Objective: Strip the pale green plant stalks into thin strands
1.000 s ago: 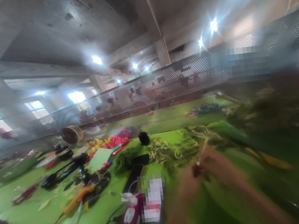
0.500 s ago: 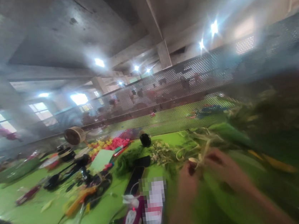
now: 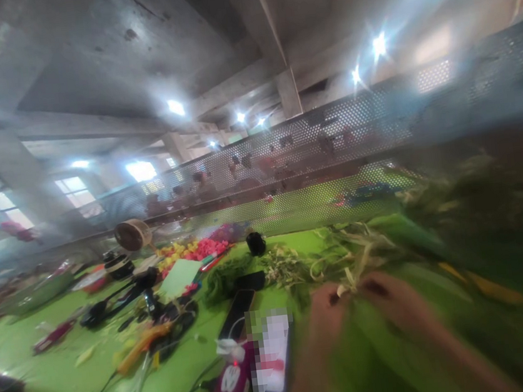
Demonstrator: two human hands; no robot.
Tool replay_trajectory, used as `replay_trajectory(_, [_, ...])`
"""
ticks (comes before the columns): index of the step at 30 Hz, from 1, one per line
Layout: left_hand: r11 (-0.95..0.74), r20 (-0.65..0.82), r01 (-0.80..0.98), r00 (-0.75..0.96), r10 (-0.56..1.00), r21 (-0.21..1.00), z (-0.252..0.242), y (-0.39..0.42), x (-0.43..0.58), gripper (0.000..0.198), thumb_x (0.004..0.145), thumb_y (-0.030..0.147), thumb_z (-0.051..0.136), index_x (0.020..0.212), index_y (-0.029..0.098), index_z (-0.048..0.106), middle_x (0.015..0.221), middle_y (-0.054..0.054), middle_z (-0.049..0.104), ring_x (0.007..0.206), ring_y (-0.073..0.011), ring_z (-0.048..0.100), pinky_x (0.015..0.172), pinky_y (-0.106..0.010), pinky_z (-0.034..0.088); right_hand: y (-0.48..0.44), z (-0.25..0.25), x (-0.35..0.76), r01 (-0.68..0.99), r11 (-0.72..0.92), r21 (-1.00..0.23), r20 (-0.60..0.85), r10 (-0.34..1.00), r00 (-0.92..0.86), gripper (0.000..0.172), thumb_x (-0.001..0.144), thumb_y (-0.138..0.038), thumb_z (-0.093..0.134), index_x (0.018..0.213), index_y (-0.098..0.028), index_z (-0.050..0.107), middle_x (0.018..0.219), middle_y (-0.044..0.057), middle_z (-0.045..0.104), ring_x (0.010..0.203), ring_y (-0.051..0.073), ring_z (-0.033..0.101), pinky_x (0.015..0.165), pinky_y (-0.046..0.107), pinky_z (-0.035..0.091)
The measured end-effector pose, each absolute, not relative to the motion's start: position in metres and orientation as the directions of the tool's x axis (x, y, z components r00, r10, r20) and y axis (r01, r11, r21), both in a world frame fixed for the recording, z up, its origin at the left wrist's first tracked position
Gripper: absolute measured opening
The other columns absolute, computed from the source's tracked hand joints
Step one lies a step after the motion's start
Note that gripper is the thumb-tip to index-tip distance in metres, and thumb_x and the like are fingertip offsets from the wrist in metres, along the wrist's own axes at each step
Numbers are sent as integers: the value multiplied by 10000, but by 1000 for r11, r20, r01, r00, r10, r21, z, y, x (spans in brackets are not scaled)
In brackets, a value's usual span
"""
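Note:
Close together over the right half of the green table, both hands are curled with fingertips pinched. My left hand [image 3: 326, 316] grips a pale, cream-green petal-like piece [image 3: 346, 284] from its left side. From the other side my right hand [image 3: 391, 299] closes on the same piece; its fingertips are partly hidden and blurred. Just beyond them lie long pale green leaf-like strips [image 3: 366, 247]. A heap of small pale leafy pieces [image 3: 286, 265] sits to the left of these.
Left of my hands are a phone with a lit screen [image 3: 274, 355], a purple power socket [image 3: 235, 375] and a dark phone [image 3: 238, 315]. An orange-handled tool [image 3: 141, 348] trails a cable. Pink and yellow pieces [image 3: 206, 247] lie farther back, before a perforated metal panel [image 3: 262, 205].
Both hands have moved slightly downward with the pale piece, staying pinched together. The whole view has shifted a little; the items on the table lie as before.

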State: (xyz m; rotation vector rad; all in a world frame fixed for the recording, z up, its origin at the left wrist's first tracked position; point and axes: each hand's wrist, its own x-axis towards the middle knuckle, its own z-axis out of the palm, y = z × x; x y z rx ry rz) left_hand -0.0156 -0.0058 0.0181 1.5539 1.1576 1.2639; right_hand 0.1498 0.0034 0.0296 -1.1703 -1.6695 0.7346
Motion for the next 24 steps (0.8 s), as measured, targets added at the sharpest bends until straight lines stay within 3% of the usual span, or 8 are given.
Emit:
replay_trajectory(4, [-204, 189, 145, 113, 975, 968, 11, -1, -20, 192, 715, 221, 604, 860, 141, 702, 755, -25, 623, 740, -151, 513, 711, -249, 391, 5, 24, 150, 388, 379, -840, 380, 922, -77, 125, 706, -325, 600, 643, -229, 649, 639, -4, 644, 630, 173, 568, 594, 265, 412])
replay_trajectory(9, [-159, 142, 99, 159, 977, 982, 11, -1, -22, 260, 745, 314, 619, 926, 144, 695, 795, -36, 633, 737, -152, 518, 707, -254, 403, 4, 26, 150, 364, 334, -869, 331, 941, -73, 144, 719, -344, 577, 684, -222, 647, 649, -5, 657, 630, 173, 575, 595, 264, 419])
replay_trajectory(15, [-171, 161, 185, 67, 985, 968, 15, -6, -18, 315, 740, 446, 635, 874, 163, 663, 754, -22, 592, 726, -151, 481, 675, -248, 390, 2, 30, 149, 386, 346, -855, 334, 937, -100, 176, 730, -382, 599, 710, -219, 660, 685, 10, 675, 661, 186, 602, 607, 273, 432])
replay_trajectory(21, [-156, 155, 158, 21, 988, 975, 11, -2, -15, 278, 728, 419, 639, 802, 151, 629, 690, 2, 521, 677, -131, 446, 630, -234, 355, 0, 29, 148, 440, 351, -826, 343, 934, -102, 186, 730, -398, 594, 682, -232, 663, 662, 9, 659, 652, 187, 587, 594, 275, 428])
replay_trajectory(24, [-206, 203, 190, 35, 979, 960, 9, -1, -17, 256, 760, 397, 616, 841, 154, 623, 741, -9, 545, 713, -136, 472, 661, -231, 372, -1, 35, 148, 380, 304, -874, 284, 953, -110, 210, 709, -423, 599, 678, -226, 664, 636, 3, 655, 624, 179, 582, 591, 271, 436])
